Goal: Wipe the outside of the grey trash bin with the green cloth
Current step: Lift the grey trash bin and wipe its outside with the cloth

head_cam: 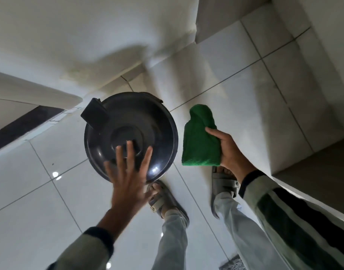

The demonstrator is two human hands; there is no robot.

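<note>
I look straight down on the grey trash bin, round with a domed lid and a dark flap at its upper left. It stands on the white tiled floor near the wall. My left hand hovers over the lid's near edge, fingers spread, holding nothing; it is blurred. My right hand is to the right of the bin and grips a folded green cloth. The cloth hangs in the air, apart from the bin.
My feet in grey sandals stand just in front of the bin. A white wall runs behind it, with a dark door gap on the left. A beige ledge sits at the right.
</note>
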